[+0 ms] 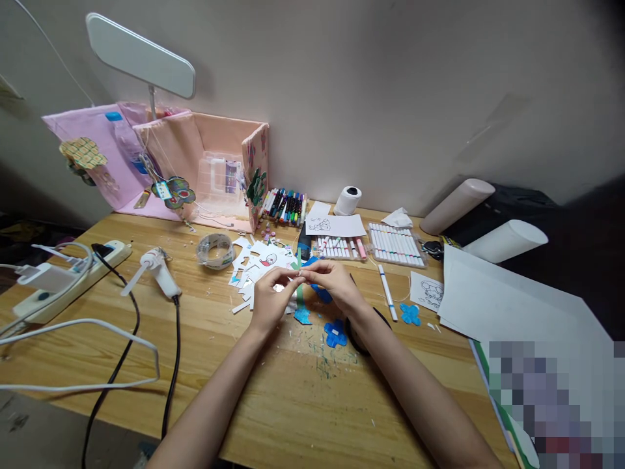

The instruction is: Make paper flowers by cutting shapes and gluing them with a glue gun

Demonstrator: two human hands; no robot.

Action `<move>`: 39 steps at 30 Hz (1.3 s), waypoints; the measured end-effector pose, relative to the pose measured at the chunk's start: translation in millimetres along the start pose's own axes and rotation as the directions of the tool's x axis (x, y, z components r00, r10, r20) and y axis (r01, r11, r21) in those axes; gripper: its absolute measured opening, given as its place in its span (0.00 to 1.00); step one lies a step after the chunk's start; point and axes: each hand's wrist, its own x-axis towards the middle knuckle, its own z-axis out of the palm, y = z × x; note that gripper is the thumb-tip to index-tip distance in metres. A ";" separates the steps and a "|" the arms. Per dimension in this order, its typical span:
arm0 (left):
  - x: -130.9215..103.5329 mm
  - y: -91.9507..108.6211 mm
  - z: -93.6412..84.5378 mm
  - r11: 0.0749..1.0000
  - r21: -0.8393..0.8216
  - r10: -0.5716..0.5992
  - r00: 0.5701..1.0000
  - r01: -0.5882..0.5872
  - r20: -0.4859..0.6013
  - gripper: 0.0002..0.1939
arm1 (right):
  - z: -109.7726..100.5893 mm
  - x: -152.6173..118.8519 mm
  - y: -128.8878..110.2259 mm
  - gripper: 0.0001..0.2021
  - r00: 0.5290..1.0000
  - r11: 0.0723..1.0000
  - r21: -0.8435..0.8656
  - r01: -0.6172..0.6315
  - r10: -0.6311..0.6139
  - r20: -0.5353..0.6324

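Observation:
My left hand point(274, 294) and my right hand point(336, 284) meet over the middle of the table, fingertips pinched together. Whatever lies between the fingertips is too small to make out. A green strip point(299, 297) shows below and above the fingers; I cannot tell if it is held or lies behind them. Under the hands is a light blue cut piece point(303, 316). Nearer to me sits a blue flower cutout point(335, 333) with a small white piece on its middle. My right forearm partly covers a black ring-shaped object point(355, 343).
White paper scraps point(251, 270) and a tape roll point(215, 251) lie left of the hands. A hot glue gun point(161, 272) and power strip point(73, 280) trail cables. Behind are marker sets point(396, 244) and a thread spool point(347, 200). Paper sheets point(517, 299) cover the right.

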 end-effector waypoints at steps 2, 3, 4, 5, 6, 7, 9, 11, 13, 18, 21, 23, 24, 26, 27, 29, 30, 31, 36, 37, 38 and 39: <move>0.8 0.2 0.0 1.000 -0.023 -0.016 1.000 0.016 -0.012 0.08 | -0.3 1.1 3.3 0.10 0.999 1.000 0.020 0.004 -0.005 0.041; 1.3 0.1 -0.4 0.999 -0.036 -0.021 1.000 0.021 -0.011 0.07 | -0.5 1.5 4.4 0.11 0.999 1.000 0.024 0.003 -0.004 0.052; 2.0 -0.2 -1.0 0.999 -0.044 -0.024 1.000 0.023 -0.007 0.07 | -0.7 1.7 5.0 0.11 0.998 1.000 0.025 0.001 -0.002 0.058; 2.6 -0.7 -1.7 0.999 -0.049 -0.023 1.000 0.023 -0.003 0.07 | -0.8 1.7 5.0 0.11 0.998 1.000 0.024 0.001 -0.002 0.058; 3.3 -1.2 -2.4 0.998 -0.052 -0.023 1.000 0.023 0.002 0.08 | -0.8 1.4 4.4 0.11 0.999 1.000 0.021 0.000 -0.001 0.054; 3.8 -1.9 -3.2 0.998 -0.054 -0.022 1.000 0.023 0.010 0.08 | -0.8 1.0 3.4 0.11 0.999 1.000 0.015 -0.001 0.000 0.047; 4.5 -2.6 -4.4 0.999 -0.042 -0.010 1.000 0.011 0.025 0.08 | -0.3 -0.2 0.6 0.11 1.000 1.000 -0.003 -0.003 0.003 0.027; 4.3 -2.3 -5.4 0.999 0.003 0.039 0.999 -0.039 0.026 0.08 | 0.9 -1.4 -2.0 0.10 1.000 1.000 -0.021 0.003 -0.002 0.010; 3.4 -1.2 -6.1 0.989 0.081 0.122 0.992 -0.123 0.017 0.07 | 2.9 -2.7 -3.4 0.10 1.000 0.999 -0.032 0.017 -0.017 -0.002; 0.3 -2.3 -5.8 0.926 0.268 0.271 0.962 -0.267 0.023 0.04 | 10.4 -6.0 -3.5 0.10 0.997 0.997 -0.054 0.048 -0.051 -0.052; -0.1 -6.7 -4.8 0.906 0.312 0.287 0.957 -0.285 0.040 0.03 | 14.4 -7.2 -3.9 0.10 0.995 0.995 -0.066 0.076 -0.080 -0.060; -0.1 -9.3 -3.9 0.911 0.311 0.273 0.961 -0.271 0.036 0.03 | 16.4 -7.2 -3.8 0.09 0.993 0.993 -0.067 0.099 -0.103 -0.060; -0.2 -10.3 -3.2 0.918 0.306 0.256 0.966 -0.252 0.029 0.03 | 17.1 -6.9 -3.5 0.09 0.992 0.992 -0.064 0.107 -0.111 -0.058; -0.7 -11.6 -1.4 0.940 0.283 0.198 0.980 -0.193 0.010 0.04 | 17.5 -6.0 -2.4 0.09 0.993 0.993 -0.051 0.105 -0.108 -0.052; -1.0 -12.1 -0.2 0.955 0.257 0.154 0.988 -0.150 0.003 0.04 | 17.2 -5.3 -1.6 0.09 0.994 0.994 -0.044 0.098 -0.101 -0.050; -0.9 -12.9 2.2 0.986 0.159 0.039 0.999 -0.040 0.010 0.06 | 15.3 -3.9 -0.3 0.10 0.995 0.996 -0.032 0.081 -0.082 -0.050; -0.3 -13.3 3.2 0.996 0.090 -0.029 0.999 0.026 0.028 0.07 | 13.7 -3.3 0.3 0.10 0.996 0.997 -0.025 0.070 -0.071 -0.048; 0.7 -13.8 3.7 0.995 0.011 -0.098 0.994 0.097 0.051 0.09 | 11.9 -2.7 0.7 0.10 0.997 0.998 -0.012 0.059 -0.060 -0.046; 10.1 -15.6 -1.3 0.934 -0.216 -0.283 0.958 0.286 0.042 0.14 | 2.6 -1.8 0.1 0.10 0.999 1.000 0.027 0.005 -0.004 -0.039; 11.7 -15.7 -2.9 0.933 -0.214 -0.293 0.956 0.290 0.020 0.15 | 1.7 -2.0 -0.5 0.10 0.999 1.000 0.017 -0.007 0.008 -0.043; 12.8 -15.8 -4.3 0.934 -0.206 -0.298 0.955 0.291 0.001 0.15 | 1.0 -2.2 -0.9 0.10 0.999 1.000 0.005 -0.019 0.020 -0.050; 13.5 -16.2 -5.2 0.934 -0.207 -0.302 0.953 0.293 -0.012 0.15 | 0.6 -2.4 -1.3 0.10 0.998 1.000 0.003 -0.027 0.027 -0.061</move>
